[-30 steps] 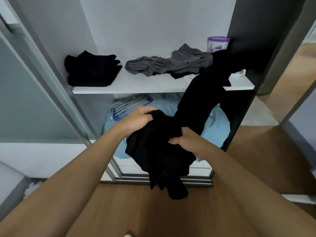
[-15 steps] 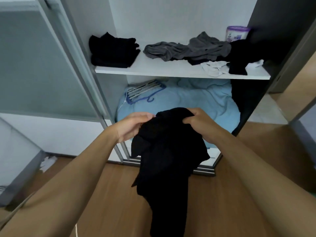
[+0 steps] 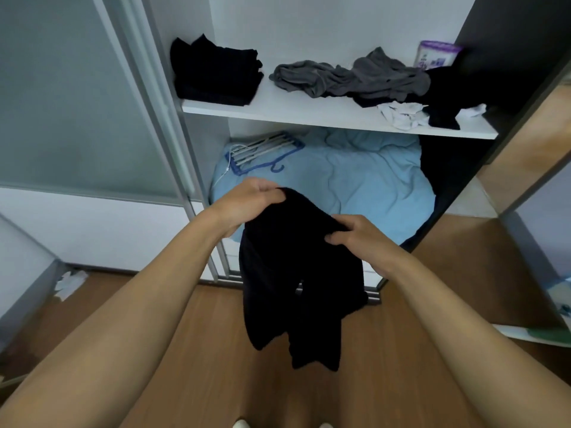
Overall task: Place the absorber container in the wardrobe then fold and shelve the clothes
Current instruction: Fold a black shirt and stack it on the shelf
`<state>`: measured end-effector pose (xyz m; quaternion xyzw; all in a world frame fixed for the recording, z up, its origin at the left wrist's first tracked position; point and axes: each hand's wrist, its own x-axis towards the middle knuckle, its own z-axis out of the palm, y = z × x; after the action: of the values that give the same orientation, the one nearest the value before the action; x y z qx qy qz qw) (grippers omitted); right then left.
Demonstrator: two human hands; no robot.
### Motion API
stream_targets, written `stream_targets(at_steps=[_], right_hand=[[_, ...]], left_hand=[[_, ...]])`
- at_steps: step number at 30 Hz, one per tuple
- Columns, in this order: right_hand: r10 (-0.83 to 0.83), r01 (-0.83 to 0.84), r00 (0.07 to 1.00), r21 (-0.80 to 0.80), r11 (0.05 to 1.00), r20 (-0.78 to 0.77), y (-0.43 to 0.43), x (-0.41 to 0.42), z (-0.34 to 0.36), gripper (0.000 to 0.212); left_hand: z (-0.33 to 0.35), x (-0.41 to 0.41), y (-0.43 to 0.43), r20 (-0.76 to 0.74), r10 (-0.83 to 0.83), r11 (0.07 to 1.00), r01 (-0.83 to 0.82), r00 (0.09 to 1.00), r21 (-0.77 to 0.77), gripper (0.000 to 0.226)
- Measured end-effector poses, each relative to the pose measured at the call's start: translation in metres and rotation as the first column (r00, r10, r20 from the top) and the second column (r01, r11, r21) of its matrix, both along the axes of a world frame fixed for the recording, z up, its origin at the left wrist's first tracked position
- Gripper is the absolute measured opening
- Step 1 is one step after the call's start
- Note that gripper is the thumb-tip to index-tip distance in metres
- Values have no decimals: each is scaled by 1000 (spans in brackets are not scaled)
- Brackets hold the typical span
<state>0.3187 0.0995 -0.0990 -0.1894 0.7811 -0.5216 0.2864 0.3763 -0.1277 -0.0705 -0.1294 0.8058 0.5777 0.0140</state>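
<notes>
Okay, open wardrobe (image 3: 324, 26) fills the far half, sliding door (image 3: 77, 103) pushed left, wooden floor (image 3: 200, 350) near. Light blue bedding (image 3: 355, 180) is bunched in the lower compartment, with a bundle of hangers (image 3: 262, 149) on its far left part. A black garment (image 3: 293, 273) hangs in front of the wardrobe, above the floor, held up by its top edge. White shelf (image 3: 309, 114) carries, left to right: a folded black stack (image 3: 213, 72), crumpled grey clothes (image 3: 349, 78), a white cloth (image 3: 401, 114) at the front edge, and a loose black piece (image 3: 445, 94). Left hand (image 3: 250, 196) has fingers curled round the garment's upper left; right hand (image 3: 361, 239) pinches its upper right. The absorber container (image 3: 435, 55), purple lid, stands upright at the shelf's far right, behind the clothes.
</notes>
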Motion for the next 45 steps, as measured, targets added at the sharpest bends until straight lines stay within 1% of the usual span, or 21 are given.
stream_targets(at_steps=[2,4,7,9,13,16,17,18,20,22,23,25,29,31,33,34,36,39,41,42,45], right_hand=[[73,-73,997,1,997,8,-11,12,-2,16],[57,-58,997,-19,998,-54,-27,22,-3,18],[-131,115,958,-80,990,-255,-43,23,2,18],[-223,189,924,-134,973,-311,-41,17,5,20],[-243,196,921,-176,965,-306,-39,8,14,17],[-302,247,930,-255,935,-208,-41,6,20,19],[-335,277,929,-302,912,-157,-39,5,22,22],[-352,299,931,-346,889,-99,-35,3,23,27],[-342,308,939,-376,874,-26,-25,0,25,31],[-328,296,941,-274,915,-79,-18,-2,26,25],[-327,296,936,-213,931,-129,-16,-3,24,22],[-333,304,928,-183,935,-163,-13,-4,21,19],[-330,300,942,-289,909,-60,-8,0,21,19],[-335,295,939,-322,900,-75,-7,1,23,21],[-349,289,924,-315,904,-154,-6,1,25,23],[-347,280,914,-295,914,-208,-5,1,24,24],[-320,261,900,-223,939,-296,-2,1,19,29],[-198,219,915,19,976,-352,1,-1,-3,35],[-60,128,957,228,965,-283,2,2,-28,27],[-24,87,975,282,956,-219,3,5,-42,25],[-53,85,993,317,945,-108,7,12,-73,25]], left_hand=[[8,-6,5,-105,-46,998,40,993,-58,28],[16,-11,14,-147,-159,968,125,976,-219,31],[18,-14,16,-163,-241,917,170,957,-361,19],[14,-14,7,-184,-251,895,156,950,-418,18],[2,-14,-9,-106,-277,826,180,955,-534,19],[-5,-15,-9,59,-321,753,292,945,-590,23],[-7,-14,-9,86,-317,749,305,945,-588,23],[-10,-12,-11,73,-293,788,284,953,-546,23],[-11,-9,-18,-13,-179,933,165,984,-320,22],[-8,-8,-20,-94,-71,988,57,993,-142,18],[-6,-9,-18,-123,-53,991,37,991,-127,15],[-2,-11,-13,-162,-50,989,26,986,-146,13],[-8,-14,-9,-181,-54,983,20,982,-185,15],[-17,-15,-11,-131,-95,951,51,987,-304,24],[-32,-13,-14,-42,-92,910,67,995,-409,38],[-40,-11,-15,-10,-64,916,54,998,-398,41],[-52,-6,-17,-7,17,955,-18,1000,-297,38],[-48,-7,-12,-122,182,972,-198,976,-128,20],[-36,-11,-4,-162,277,958,-285,947,-25,18],[-29,-13,0,-174,296,954,-299,939,6,19],[-19,-16,8,-207,275,960,-279,939,12,19]])
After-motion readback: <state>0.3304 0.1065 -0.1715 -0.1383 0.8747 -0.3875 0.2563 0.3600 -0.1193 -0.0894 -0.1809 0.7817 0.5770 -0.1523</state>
